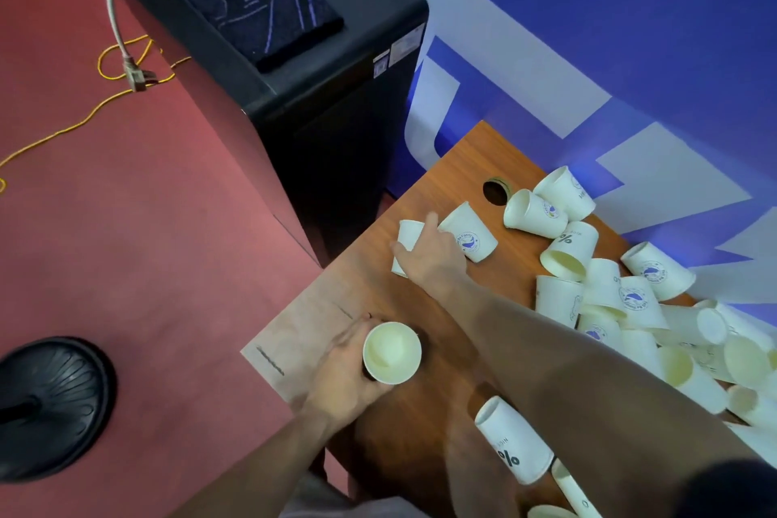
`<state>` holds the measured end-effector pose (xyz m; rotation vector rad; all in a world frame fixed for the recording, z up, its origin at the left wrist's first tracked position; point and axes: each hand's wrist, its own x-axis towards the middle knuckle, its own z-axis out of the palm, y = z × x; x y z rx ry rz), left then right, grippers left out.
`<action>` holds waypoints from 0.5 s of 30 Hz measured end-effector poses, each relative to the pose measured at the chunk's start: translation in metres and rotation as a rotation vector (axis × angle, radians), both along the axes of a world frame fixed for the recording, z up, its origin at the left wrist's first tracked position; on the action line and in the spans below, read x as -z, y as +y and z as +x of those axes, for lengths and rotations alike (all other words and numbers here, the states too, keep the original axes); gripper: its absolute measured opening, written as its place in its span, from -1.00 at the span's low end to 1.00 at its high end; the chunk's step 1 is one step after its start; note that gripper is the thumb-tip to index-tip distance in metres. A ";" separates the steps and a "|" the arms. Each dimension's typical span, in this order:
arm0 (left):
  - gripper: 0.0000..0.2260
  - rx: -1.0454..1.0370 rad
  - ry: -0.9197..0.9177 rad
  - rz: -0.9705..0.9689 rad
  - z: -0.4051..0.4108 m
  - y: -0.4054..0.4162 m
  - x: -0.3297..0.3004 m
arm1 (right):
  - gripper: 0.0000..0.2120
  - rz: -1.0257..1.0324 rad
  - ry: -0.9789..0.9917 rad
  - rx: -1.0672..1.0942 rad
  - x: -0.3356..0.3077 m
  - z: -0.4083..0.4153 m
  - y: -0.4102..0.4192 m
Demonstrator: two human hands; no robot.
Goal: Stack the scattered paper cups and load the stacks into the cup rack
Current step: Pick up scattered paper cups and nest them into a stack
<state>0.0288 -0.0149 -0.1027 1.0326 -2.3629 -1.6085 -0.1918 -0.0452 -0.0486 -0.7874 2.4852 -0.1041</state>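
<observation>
- Nearest to view, at the bottom edge, a white paper cup with a "%" mark lies on its side on the wooden table, its long axis slanting from its base at upper left to its mouth at lower right.
- The left hand grips an upright cup near the table's pale front corner; the fingers curl round its wall, and its open mouth faces straight up, showing a cream inside.
- The right hand reaches across to the far left part of the table, thumb and fingers closing on a small white cup; from here I cannot tell which end of it faces up.
- Just beside that hand lies a cup with a blue round logo, tipped on its side.
- To the right a heap of cups sprawls along the table's wall side, white with blue logos or black print, most on their sides with mouths pointing every way, some partly nested.
- A round hole is cut in the tabletop near the heap.
- A black cabinet stands beyond the table, and a yellow cable trails over the red floor.
</observation>
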 end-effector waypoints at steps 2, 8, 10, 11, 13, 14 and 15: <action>-0.34 0.004 -0.004 -0.011 0.001 0.000 0.003 | -0.37 -0.011 0.004 0.008 0.000 0.003 0.001; -0.42 -0.016 0.008 -0.021 -0.002 -0.001 -0.006 | -0.23 -0.120 0.004 -0.011 -0.012 0.004 0.016; -0.44 -0.038 0.009 -0.038 -0.003 0.000 -0.010 | -0.17 -0.168 -0.014 0.002 -0.022 0.005 0.024; -0.44 -0.048 0.000 -0.060 -0.003 0.001 -0.011 | -0.14 -0.202 -0.043 0.019 -0.028 0.005 0.029; -0.44 -0.059 -0.023 -0.081 -0.004 0.002 -0.015 | -0.11 -0.291 -0.121 0.056 -0.043 0.007 0.040; -0.45 -0.061 -0.026 -0.064 -0.004 0.003 -0.016 | -0.10 -0.335 -0.155 0.066 -0.051 0.009 0.047; -0.46 -0.060 -0.024 -0.030 -0.005 0.003 -0.018 | -0.09 -0.370 -0.181 0.068 -0.060 0.011 0.054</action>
